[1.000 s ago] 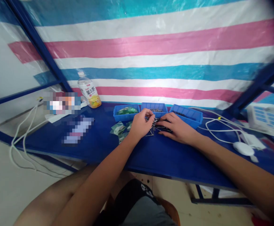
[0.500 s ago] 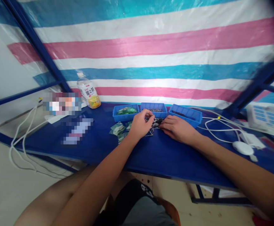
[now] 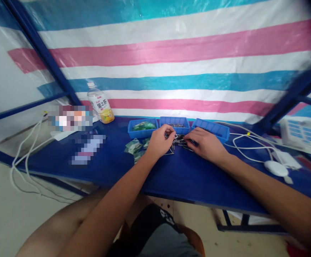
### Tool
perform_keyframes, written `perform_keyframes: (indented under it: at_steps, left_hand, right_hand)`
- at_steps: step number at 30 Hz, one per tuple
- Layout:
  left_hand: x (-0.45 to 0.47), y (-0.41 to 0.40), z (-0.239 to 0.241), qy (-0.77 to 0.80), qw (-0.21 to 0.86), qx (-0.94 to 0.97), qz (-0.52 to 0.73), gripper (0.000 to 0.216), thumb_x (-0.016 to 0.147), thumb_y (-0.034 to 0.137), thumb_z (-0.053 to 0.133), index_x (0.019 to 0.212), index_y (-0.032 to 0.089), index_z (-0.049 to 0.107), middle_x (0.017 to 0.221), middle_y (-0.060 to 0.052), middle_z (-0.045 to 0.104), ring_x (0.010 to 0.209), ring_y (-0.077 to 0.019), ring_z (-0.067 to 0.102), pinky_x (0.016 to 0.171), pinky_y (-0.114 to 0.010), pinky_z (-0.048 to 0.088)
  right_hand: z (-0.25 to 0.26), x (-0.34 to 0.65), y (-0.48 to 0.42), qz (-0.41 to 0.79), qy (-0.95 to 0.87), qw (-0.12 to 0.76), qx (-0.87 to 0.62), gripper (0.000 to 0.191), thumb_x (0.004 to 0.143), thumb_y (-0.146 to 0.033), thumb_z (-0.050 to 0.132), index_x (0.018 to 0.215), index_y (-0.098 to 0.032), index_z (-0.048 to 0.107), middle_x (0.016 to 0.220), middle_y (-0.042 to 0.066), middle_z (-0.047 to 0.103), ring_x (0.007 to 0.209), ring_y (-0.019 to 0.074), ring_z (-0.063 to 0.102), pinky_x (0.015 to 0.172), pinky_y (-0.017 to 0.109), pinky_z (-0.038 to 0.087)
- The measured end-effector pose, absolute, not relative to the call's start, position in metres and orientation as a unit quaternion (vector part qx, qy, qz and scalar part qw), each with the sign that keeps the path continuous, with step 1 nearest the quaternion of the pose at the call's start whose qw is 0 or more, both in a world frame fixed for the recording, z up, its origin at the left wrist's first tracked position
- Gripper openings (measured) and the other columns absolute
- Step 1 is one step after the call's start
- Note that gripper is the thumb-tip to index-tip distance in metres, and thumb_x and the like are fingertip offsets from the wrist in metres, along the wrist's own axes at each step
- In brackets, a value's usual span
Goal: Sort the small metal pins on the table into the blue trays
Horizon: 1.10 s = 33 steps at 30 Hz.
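Observation:
A pile of small thin metal pins (image 3: pixel 179 141) lies on the blue table (image 3: pixel 171 175) in front of three blue bins. My left hand (image 3: pixel 159 142) is curled at the pile's left edge, fingertips pinched on some of the pins. My right hand (image 3: pixel 205 144) rests on the pile's right side, fingers bent and pressed down among the pins. The middle bin (image 3: pixel 174 124) holds more pins, the left bin (image 3: pixel 142 127) holds green packets, and the right bin (image 3: pixel 211 129) holds dark small parts. Loose green packets (image 3: pixel 135 146) lie left of my left hand.
A tea bottle (image 3: pixel 100 106) stands at the back left. White cables (image 3: pixel 27 157) hang off the left edge. At the right lie a white cable loop (image 3: pixel 248 146), a white mouse-like device (image 3: pixel 275 168) and a white keypad unit (image 3: pixel 302 135). A striped tarp backs the table.
My right hand has shifted slightly back toward the bins and its fingers have curled in over the pins. My left hand has stayed in place.

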State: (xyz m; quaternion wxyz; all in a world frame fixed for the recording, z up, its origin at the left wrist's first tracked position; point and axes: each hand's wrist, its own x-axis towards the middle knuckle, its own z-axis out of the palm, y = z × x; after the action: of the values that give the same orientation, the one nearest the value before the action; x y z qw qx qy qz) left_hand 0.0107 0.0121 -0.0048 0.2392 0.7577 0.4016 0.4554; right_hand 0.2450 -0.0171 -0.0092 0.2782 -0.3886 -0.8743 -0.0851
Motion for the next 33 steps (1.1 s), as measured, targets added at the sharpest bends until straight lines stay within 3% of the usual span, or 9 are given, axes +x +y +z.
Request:
perform_keyframes:
  at_steps: [4,8,13,16,18,22,26,33]
  left_hand:
    - [0.01,0.012,-0.006,0.395,0.248,0.77,0.435,0.016,0.097,0.022,0.066,0.111,0.019,0.073,0.105,-0.006,0.081,0.097,-0.02,0.077,0.081,-0.03,0.059]
    - [0.008,0.011,-0.006,0.398,0.245,0.797,0.384,0.029,0.098,0.025,0.066,0.126,0.022,0.076,0.099,-0.004,0.084,0.09,-0.0215,0.078,0.094,-0.037,0.061]
    - [0.009,0.008,-0.004,0.369,0.262,0.821,0.348,0.04,0.099,0.026,0.062,0.137,0.021,0.073,0.109,-0.005,0.084,0.081,-0.0207,0.077,0.092,-0.038,0.063]
    - [0.011,0.009,-0.006,0.347,0.298,0.816,0.353,0.04,0.098,0.021,0.059,0.135,0.019,0.075,0.118,-0.006,0.083,0.091,-0.0216,0.079,0.094,-0.037,0.064]
    - [0.011,0.01,-0.008,0.329,0.337,0.804,0.363,0.04,0.098,0.019,0.057,0.134,0.018,0.075,0.114,-0.006,0.084,0.099,-0.0218,0.08,0.097,-0.036,0.063]
    - [0.011,0.013,-0.009,0.327,0.357,0.795,0.367,0.031,0.098,0.024,0.062,0.122,0.019,0.081,0.117,-0.007,0.083,0.106,-0.0235,0.079,0.101,-0.036,0.063]
    - [0.01,0.012,-0.006,0.333,0.358,0.789,0.373,0.028,0.099,0.029,0.065,0.118,0.018,0.082,0.119,-0.008,0.082,0.104,-0.0242,0.08,0.098,-0.038,0.064]
    - [0.01,0.015,-0.01,0.349,0.376,0.733,0.447,0.015,0.091,0.025,0.075,0.102,0.016,0.079,0.102,-0.01,0.083,0.097,-0.0236,0.08,0.098,-0.04,0.064]
  right_hand:
    - [-0.008,0.245,-0.019,-0.067,-0.845,0.327,-0.419,0.015,0.1,-0.02,0.06,0.105,-0.024,0.073,0.098,0.006,0.078,0.095,0.028,0.068,0.083,0.042,0.057]
    - [-0.007,0.243,-0.022,-0.07,-0.819,0.356,-0.445,0.013,0.096,-0.017,0.062,0.102,-0.025,0.071,0.099,0.006,0.076,0.095,0.0283,0.07,0.084,0.042,0.057]
    - [-0.003,0.236,-0.028,-0.06,-0.821,0.374,-0.427,0.012,0.096,-0.015,0.06,0.1,-0.024,0.067,0.099,0.008,0.072,0.093,0.0267,0.069,0.083,0.041,0.058]
    - [-0.001,0.231,-0.031,-0.064,-0.825,0.386,-0.406,0.013,0.096,-0.013,0.06,0.099,-0.025,0.066,0.098,0.007,0.072,0.092,0.026,0.068,0.082,0.041,0.058]
    - [-0.001,0.23,-0.033,-0.068,-0.829,0.393,-0.393,0.014,0.096,-0.013,0.061,0.101,-0.025,0.066,0.098,0.008,0.072,0.093,0.0263,0.068,0.082,0.042,0.058]
    - [-0.003,0.23,-0.032,-0.06,-0.842,0.389,-0.368,0.016,0.096,-0.014,0.062,0.106,-0.025,0.068,0.103,0.009,0.073,0.098,0.0272,0.069,0.087,0.045,0.059]
    - [-0.004,0.229,-0.032,-0.045,-0.85,0.387,-0.354,0.017,0.098,-0.015,0.062,0.109,-0.026,0.069,0.107,0.009,0.074,0.101,0.027,0.069,0.09,0.046,0.059]
    - [0.0,0.227,-0.037,-0.004,-0.851,0.398,-0.341,0.02,0.098,-0.016,0.062,0.114,-0.026,0.069,0.106,0.008,0.074,0.099,0.0262,0.069,0.09,0.045,0.059]
